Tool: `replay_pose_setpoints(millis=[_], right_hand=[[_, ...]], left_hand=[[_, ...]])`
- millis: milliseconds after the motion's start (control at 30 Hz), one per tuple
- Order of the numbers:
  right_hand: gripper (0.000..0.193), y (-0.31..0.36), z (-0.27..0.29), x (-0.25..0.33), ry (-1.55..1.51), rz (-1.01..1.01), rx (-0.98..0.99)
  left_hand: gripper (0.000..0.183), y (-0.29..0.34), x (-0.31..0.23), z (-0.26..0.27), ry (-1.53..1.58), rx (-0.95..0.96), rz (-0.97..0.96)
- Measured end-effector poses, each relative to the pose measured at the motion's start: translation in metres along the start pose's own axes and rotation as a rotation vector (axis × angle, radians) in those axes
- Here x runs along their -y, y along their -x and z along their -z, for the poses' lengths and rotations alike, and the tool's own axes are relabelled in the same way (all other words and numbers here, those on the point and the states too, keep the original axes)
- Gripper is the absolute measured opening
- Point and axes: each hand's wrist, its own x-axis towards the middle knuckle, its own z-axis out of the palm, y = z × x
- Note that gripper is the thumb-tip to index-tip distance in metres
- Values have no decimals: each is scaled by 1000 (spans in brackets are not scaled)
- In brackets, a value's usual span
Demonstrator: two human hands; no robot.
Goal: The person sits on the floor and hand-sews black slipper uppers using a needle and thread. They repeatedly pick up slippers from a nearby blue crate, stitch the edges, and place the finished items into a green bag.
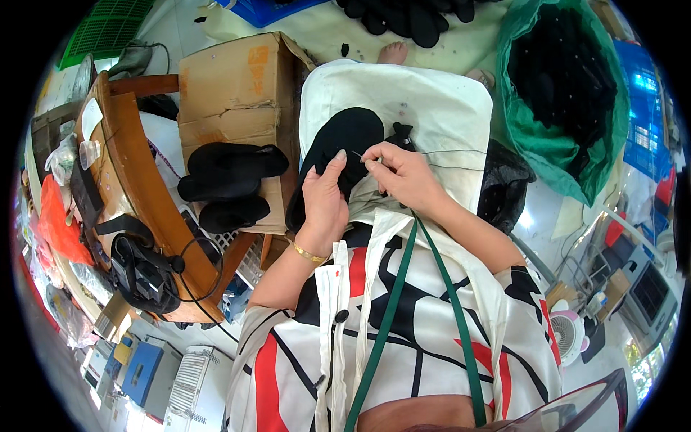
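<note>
Black fabric piece [344, 140] lies on a white cloth [432, 108] over the person's lap, with a cardboard box [234, 93] beside it and a green bag [576, 93] of dark pieces beyond. Left hand [324, 201] grips the fabric's lower edge, fingers closed; right hand [403, 173] pinches a needle [358, 155] with thread [453, 153] against it.

Worn brown cardboard box [237, 93] with an orange printed patch ahead of my left side, open flaps, black slippers [230, 169] lying on it, green plastic bag [529, 137] of dark pieces at my right.
</note>
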Motion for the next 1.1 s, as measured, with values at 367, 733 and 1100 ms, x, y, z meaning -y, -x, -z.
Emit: replay_pose_setpoints(millis=[367, 733, 1100], right_hand=[[16, -9, -5, -12, 194, 158, -36], [14, -13, -2, -12, 108, 70, 30], [13, -11, -8, -18, 177, 202, -6]], left_hand=[[29, 1, -1, -3, -27, -34, -17], [31, 2, 1, 1, -21, -45, 16], [26, 7, -1, -3, -25, -5, 4]])
